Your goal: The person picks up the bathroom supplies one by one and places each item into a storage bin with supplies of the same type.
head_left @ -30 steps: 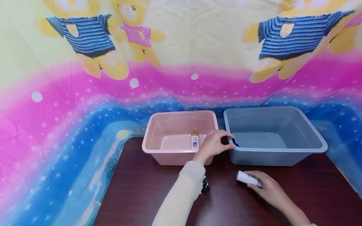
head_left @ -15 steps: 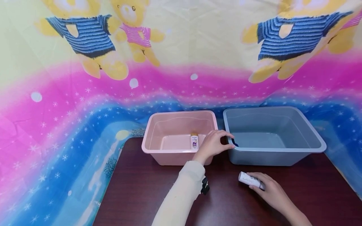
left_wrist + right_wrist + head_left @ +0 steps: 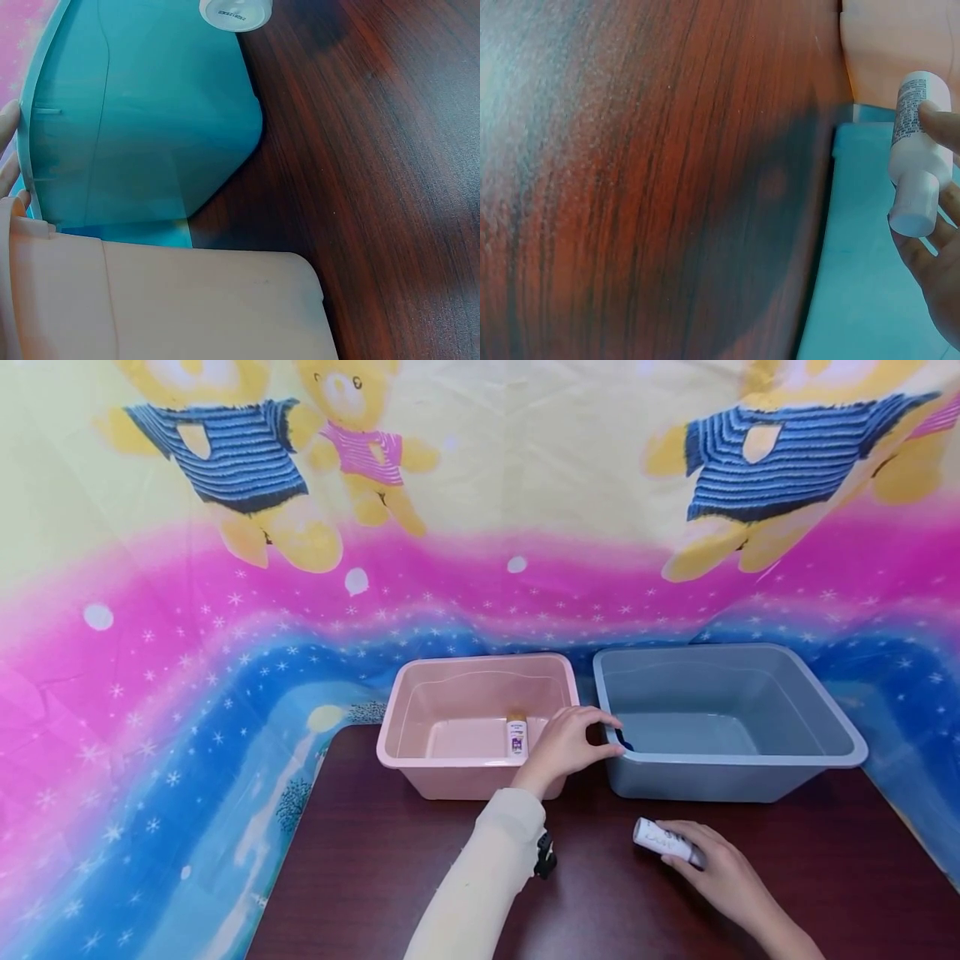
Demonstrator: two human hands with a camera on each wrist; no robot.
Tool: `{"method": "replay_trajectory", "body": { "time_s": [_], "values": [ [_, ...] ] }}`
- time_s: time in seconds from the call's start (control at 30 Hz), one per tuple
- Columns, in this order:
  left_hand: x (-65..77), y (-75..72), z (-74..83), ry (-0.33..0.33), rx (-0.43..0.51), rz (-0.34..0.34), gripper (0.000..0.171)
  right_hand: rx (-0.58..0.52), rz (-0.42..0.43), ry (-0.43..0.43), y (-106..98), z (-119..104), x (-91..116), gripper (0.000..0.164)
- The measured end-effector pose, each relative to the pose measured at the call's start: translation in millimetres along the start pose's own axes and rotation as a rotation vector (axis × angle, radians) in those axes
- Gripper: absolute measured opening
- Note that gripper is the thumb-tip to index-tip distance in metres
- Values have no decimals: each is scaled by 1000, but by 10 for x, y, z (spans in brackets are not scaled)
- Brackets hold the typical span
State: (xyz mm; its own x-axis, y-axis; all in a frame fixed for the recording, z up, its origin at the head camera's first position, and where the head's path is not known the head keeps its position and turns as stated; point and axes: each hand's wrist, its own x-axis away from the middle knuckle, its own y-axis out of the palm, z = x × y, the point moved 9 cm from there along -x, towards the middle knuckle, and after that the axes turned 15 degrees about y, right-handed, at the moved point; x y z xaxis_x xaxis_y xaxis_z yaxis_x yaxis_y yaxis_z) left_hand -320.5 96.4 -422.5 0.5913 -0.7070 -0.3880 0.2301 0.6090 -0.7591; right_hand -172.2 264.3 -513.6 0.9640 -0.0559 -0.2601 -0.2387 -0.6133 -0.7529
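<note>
A white bottle (image 3: 663,842) with printed text is gripped in my right hand (image 3: 716,868), tilted above the table in front of the grey tub (image 3: 697,781). Its narrower cap end and small print show in the right wrist view, where the bottle (image 3: 922,157) lies between thumb and fingers. My left hand (image 3: 573,739) reaches across the pink tub's right front corner, its thumb and finger curled at the grey tub's left rim. A small dark patch (image 3: 624,740) shows by those fingertips, too small to identify. Inside the pink tub (image 3: 450,781) lies another white bottle (image 3: 517,737) with a gold cap.
Both tubs stand side by side near the back of the dark wooden table (image 3: 360,868), a narrow gap between them. A printed cloth (image 3: 480,577) with bears hangs close behind. The left sleeve (image 3: 480,868) crosses the table before the pink tub.
My right hand has shifted slightly right and toward me with the bottle. The left hand stays at the grey tub's rim.
</note>
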Motion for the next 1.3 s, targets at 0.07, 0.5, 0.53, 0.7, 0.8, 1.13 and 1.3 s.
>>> {"method": "replay_trajectory", "body": {
  "time_s": [0.07, 0.5, 0.53, 0.7, 0.8, 1.13, 1.3],
  "values": [
    [0, 1, 2, 0, 0, -1, 34, 1, 2, 1, -7, -4, 0, 55],
    [-7, 9, 4, 3, -8, -8, 33, 3, 52, -23, -165, -138, -3, 59],
    [-8, 7, 5, 4, -8, -8, 33, 3, 54, -24, -177, -144, -5, 60],
    [-8, -1, 2, 5, -4, -3, 33, -4, 74, -50, -242, -186, -15, 61],
    [-9, -6, 5, 8, -3, -1, 32, -17, 91, -68, -286, -215, -18, 63],
    [-4, 7, -12, -5, -8, -6, 33, -31, 113, -62, -399, -279, -29, 65],
    [-6, 4, -10, -4, -7, -5, 33, -44, 124, -64, -443, -305, -27, 66]
  ]
}}
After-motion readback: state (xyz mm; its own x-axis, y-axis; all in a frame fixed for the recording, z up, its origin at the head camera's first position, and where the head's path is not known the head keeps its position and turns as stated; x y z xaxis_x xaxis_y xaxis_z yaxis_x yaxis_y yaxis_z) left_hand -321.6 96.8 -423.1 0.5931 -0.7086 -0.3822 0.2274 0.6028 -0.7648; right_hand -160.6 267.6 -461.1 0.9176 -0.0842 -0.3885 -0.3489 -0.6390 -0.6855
